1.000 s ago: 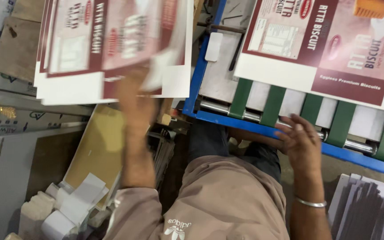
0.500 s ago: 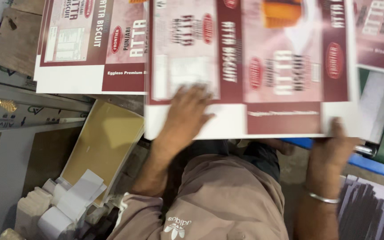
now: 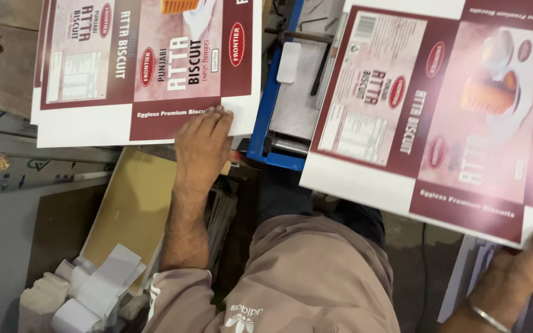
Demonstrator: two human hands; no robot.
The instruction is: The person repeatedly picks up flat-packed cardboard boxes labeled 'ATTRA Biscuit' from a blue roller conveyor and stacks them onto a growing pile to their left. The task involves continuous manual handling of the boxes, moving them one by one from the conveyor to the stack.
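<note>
Left hand lies flat, fingers spread, on the stack; right hand pinches a printed sheet by its corner — it could sag and crease.

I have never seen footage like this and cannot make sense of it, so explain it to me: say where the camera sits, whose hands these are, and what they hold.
There is no machine arm here: a person works with two bare hands. The single picture comes from a camera worn on the person's head, looking down past their brown-clad lap.

The left hand rests flat on the lower edge of a stack of maroon-and-white printed cardboard carton sheets, its fingers spread on the top sheet. The right hand, with a thin metal bangle on the wrist, grips the near corner of another large maroon-and-white printed carton sheet, which lies tilted. It seems to be lifted, but I cannot tell for sure.

Between the sheets shows a blue metal machine frame. At lower left lie white paper rolls and a tan cardboard piece.
</note>
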